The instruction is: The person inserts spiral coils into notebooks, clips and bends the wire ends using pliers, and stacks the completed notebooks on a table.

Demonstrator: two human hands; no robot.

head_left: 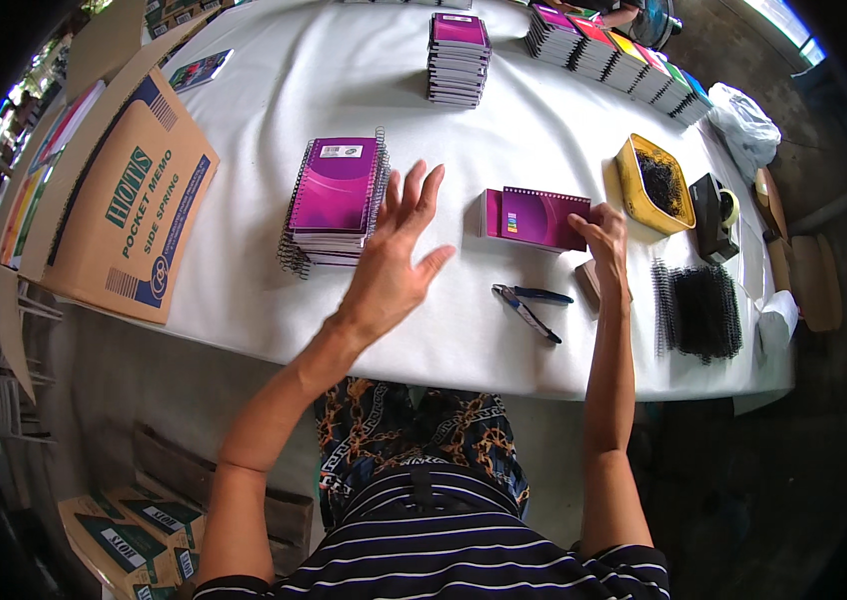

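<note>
My left hand (396,240) hovers with spread fingers at the right side of a stack of purple spiral notebooks (337,190), holding nothing. The stack has black coils along its edges. My right hand (604,236) pinches the right end of a purple notebook (539,217) that has punched holes along its far edge and no coil in them. It lies on top of other purple notebooks, which poke out at its left. Cutting pliers (529,305) with blue handles rest on the cloth just nearer to me. A small brown block (589,285) sits partly hidden beneath my right wrist.
A yellow tub (627,165) of black bits, a tape dispenser (716,222) and a pile of black coils (706,312) are at right. Farther off stand another purple stack (459,62) and a row of coloured notebooks (612,58). A large carton (144,200) occupies the left.
</note>
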